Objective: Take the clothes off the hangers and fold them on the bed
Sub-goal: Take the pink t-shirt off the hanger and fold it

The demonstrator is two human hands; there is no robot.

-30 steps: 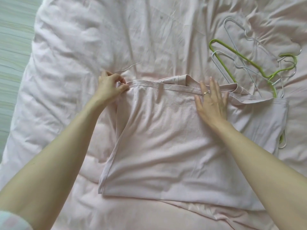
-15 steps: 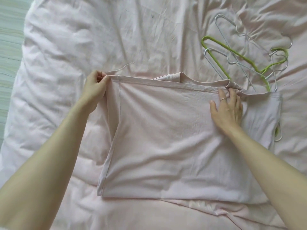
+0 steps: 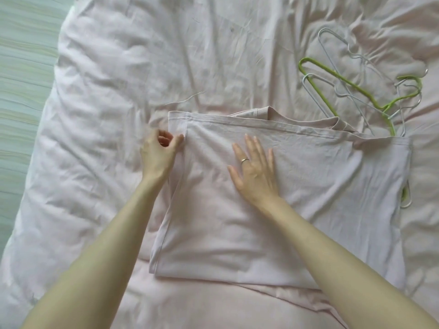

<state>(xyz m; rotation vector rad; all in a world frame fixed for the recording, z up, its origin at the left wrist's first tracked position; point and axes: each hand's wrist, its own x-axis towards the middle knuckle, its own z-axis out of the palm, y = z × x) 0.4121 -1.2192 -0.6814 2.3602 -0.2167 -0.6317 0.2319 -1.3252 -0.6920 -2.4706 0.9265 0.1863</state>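
A pale pink shirt (image 3: 297, 210) lies folded flat on the bed, its hem edge at the far side and the collar showing behind that edge. My left hand (image 3: 160, 150) sits at the shirt's left edge just below the far left corner; its fingers are loosely curled and the thumb touches the folded strip. The corner itself lies flat, with no hand on it. My right hand (image 3: 255, 167) rests flat on the middle of the shirt with its fingers spread and a ring on one finger.
The bed is covered by a crumpled pale pink duvet (image 3: 118, 115). A green hanger (image 3: 356, 87) and grey wire hangers (image 3: 332, 46) lie tangled at the far right, partly under the shirt. A hanger hook (image 3: 406, 198) pokes out at the shirt's right edge. Floor (image 3: 21, 67) shows on the left.
My left hand has let go of the shirt's far left corner and slid down its left edge. My right hand has moved left from the far right part to the shirt's middle.
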